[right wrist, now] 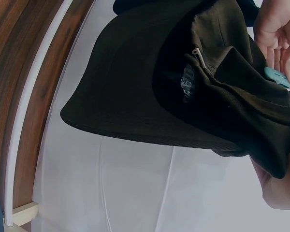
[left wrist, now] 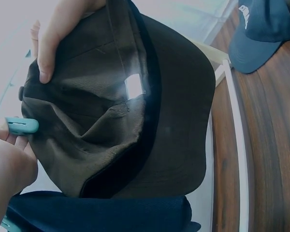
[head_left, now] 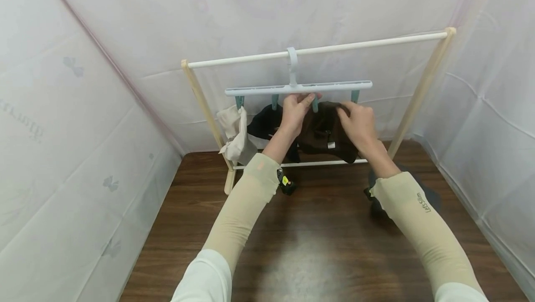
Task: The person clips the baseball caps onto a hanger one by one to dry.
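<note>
Dark-brown fabric cap (head_left: 322,130) is hanging, brim edge clear of the white lower rail (head_left: 317,164); left hand (head_left: 294,115) is pinching a teal plastic clip (head_left: 315,104), right hand (head_left: 360,126) gripping the cap.

A dark brown cap (head_left: 313,137), brim down, inside showing, touches a teal clip (head_left: 315,104).

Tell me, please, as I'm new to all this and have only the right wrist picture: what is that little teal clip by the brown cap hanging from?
Observer: The teal clip hangs from a pale hanger, which is hooked over a white rail, as the head view shows.
Operator: And is anything lying on the floor?
Observer: Yes, the left wrist view shows a blue cap with a white mark on the wooden floor.
</note>
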`<move>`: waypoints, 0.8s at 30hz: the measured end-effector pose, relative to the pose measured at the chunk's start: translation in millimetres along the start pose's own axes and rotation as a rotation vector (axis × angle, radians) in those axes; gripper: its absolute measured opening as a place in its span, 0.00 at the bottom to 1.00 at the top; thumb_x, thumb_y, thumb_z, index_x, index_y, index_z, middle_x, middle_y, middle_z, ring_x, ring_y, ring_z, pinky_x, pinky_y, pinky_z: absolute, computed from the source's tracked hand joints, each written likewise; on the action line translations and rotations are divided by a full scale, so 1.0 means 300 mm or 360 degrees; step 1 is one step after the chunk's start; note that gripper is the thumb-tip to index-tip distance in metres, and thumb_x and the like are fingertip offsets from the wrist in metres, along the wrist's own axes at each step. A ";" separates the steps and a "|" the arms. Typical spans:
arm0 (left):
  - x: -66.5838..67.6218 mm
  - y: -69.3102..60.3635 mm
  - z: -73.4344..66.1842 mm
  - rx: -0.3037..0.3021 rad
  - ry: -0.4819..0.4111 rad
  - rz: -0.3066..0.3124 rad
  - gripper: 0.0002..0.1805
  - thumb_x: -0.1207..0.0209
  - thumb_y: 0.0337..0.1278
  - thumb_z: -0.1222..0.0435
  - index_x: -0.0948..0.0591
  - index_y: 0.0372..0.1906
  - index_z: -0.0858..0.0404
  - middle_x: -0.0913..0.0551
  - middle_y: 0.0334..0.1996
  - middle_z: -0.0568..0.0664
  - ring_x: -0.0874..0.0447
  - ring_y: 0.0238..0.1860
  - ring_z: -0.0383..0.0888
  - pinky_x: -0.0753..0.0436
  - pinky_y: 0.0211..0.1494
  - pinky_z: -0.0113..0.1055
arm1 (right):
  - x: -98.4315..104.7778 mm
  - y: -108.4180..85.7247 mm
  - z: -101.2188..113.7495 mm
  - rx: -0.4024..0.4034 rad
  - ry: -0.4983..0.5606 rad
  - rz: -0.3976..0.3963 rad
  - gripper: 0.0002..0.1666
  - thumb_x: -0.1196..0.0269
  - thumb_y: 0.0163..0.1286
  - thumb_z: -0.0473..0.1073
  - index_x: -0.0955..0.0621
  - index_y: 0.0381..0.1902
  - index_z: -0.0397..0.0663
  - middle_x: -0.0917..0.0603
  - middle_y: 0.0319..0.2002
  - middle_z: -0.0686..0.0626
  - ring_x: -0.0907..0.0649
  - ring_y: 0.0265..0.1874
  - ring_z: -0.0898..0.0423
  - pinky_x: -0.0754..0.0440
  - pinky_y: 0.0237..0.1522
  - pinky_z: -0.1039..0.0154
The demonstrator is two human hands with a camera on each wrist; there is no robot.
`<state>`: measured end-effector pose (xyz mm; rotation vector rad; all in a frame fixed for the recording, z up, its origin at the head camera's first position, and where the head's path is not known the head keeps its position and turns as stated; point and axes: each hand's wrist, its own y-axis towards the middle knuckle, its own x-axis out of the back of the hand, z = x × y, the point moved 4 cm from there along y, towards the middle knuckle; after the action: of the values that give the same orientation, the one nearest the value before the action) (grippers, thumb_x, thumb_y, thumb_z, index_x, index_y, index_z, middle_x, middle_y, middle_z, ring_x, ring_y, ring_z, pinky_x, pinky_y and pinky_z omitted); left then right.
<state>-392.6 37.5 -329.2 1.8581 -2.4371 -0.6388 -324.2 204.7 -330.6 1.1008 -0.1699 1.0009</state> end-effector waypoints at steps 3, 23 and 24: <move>0.001 -0.002 0.003 0.0008 0.0003 0.0002 0.13 0.41 0.71 0.70 0.20 0.56 0.70 0.14 0.49 0.64 0.14 0.56 0.49 0.20 0.64 0.34 | 0.002 -0.003 0.004 0.0013 -0.0008 0.0004 0.12 0.38 0.74 0.37 0.13 0.45 0.34 0.11 0.38 0.34 0.15 0.28 0.41 0.15 0.38 0.43; 0.023 0.014 0.005 0.0003 0.0026 0.0123 0.15 0.42 0.72 0.70 0.21 0.56 0.77 0.17 0.52 0.70 0.15 0.54 0.56 0.19 0.62 0.35 | -0.001 0.003 0.007 0.0011 -0.0032 0.0200 0.13 0.37 0.74 0.40 0.14 0.48 0.34 0.11 0.41 0.34 0.16 0.31 0.40 0.16 0.42 0.41; 0.022 0.014 0.003 -0.0002 0.0036 0.0122 0.15 0.42 0.72 0.70 0.21 0.56 0.77 0.17 0.52 0.70 0.14 0.54 0.56 0.19 0.62 0.35 | -0.002 0.003 0.004 0.0011 -0.0035 0.0215 0.14 0.37 0.74 0.40 0.14 0.49 0.34 0.12 0.42 0.34 0.16 0.31 0.40 0.17 0.42 0.41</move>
<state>-398.7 32.5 -330.2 1.7520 -2.4791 -0.6119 -325.0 203.4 -329.7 1.1183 -0.2618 1.1105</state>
